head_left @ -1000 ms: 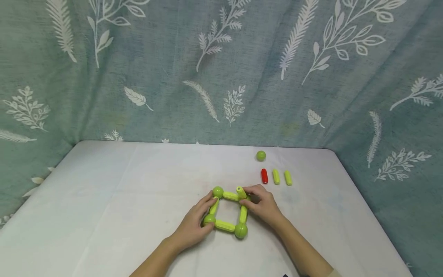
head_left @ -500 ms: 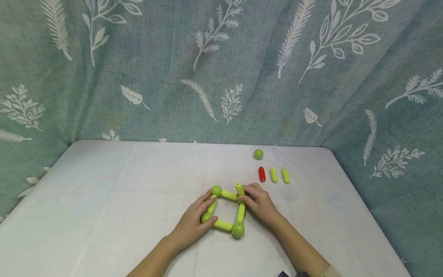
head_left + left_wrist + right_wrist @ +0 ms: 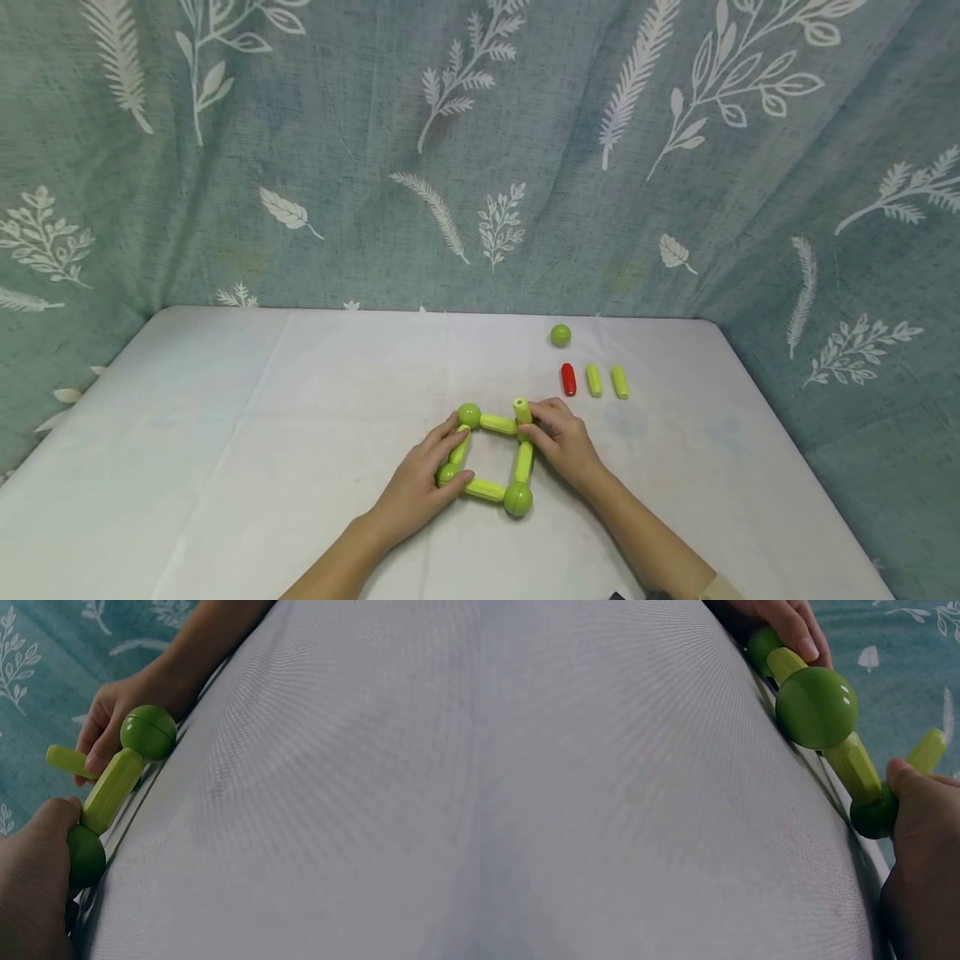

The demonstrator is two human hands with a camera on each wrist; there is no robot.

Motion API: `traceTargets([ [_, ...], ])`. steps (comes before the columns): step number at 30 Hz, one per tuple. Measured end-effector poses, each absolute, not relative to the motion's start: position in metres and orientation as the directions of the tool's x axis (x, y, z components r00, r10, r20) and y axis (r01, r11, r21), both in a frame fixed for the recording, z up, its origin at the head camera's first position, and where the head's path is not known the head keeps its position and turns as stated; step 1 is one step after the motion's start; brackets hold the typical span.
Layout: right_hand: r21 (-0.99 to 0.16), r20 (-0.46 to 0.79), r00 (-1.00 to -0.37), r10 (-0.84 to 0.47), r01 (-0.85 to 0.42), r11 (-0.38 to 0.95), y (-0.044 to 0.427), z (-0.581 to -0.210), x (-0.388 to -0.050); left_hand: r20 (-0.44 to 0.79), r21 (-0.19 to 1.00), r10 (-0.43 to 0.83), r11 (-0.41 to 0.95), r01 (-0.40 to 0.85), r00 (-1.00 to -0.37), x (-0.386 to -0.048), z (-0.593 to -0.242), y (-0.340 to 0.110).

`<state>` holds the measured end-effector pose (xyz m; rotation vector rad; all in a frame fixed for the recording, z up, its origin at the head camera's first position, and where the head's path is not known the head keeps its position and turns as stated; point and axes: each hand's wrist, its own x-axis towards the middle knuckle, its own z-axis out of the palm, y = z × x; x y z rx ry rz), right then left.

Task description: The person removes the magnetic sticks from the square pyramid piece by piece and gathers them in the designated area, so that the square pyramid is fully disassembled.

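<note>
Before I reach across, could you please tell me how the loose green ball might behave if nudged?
The loose green ball would probably roll, being round on a seemingly flat table. It may feel slippery, since its surface looks smooth.

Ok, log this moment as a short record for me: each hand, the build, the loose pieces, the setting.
Left hand: grips the left side of the square frame
Right hand: holds the far right corner, at the foot of the raised stick
Build: green balls at four corners, yellow-green sticks between
Loose pieces: green ball, red stick, two yellow-green sticks
Setting: white-covered table, leaf-print curtain
</note>
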<state>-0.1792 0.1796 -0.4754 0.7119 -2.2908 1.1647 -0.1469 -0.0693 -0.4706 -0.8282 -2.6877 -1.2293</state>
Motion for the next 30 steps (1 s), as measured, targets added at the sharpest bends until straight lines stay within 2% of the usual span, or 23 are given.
traceTargets([
  [5, -0.646, 0.594, -0.789, -0.155, -0.583, 0.492, 0.18, -0.473, -0.179, 0.282, 0.672, 0.447, 0.539, 0.507, -0.849, -0.147, -0.471, -0.07],
  [9, -0.73, 0.536, -0.844, -0.03, -0.481, 0.486, 0.183, -0.467, -0.179, 0.281, 0.668, 0.449, 0.543, 0.509, -0.848, -0.147, -0.472, -0.07],
  [14, -0.876, 0.352, -0.923, 0.153, -0.267, 0.402, 0.192, -0.457, -0.183, 0.279, 0.664, 0.452, 0.546, 0.51, -0.847, -0.148, -0.473, -0.07],
  [17, -0.926, 0.22, -0.952, 0.213, -0.135, 0.351, 0.2, -0.445, -0.187, 0.285, 0.666, 0.449, 0.542, 0.512, -0.847, -0.151, -0.473, -0.069],
  [21, -0.943, 0.121, -0.957, 0.263, -0.028, 0.332, 0.212, -0.433, -0.188, 0.279, 0.676, 0.451, 0.535, 0.507, -0.848, -0.153, -0.473, -0.068],
  [30, -0.936, 0.069, -0.914, 0.4, 0.08, 0.344, 0.248, -0.435, -0.196, 0.308, 0.656, 0.437, 0.546, 0.522, -0.845, -0.15, -0.476, -0.068],
])
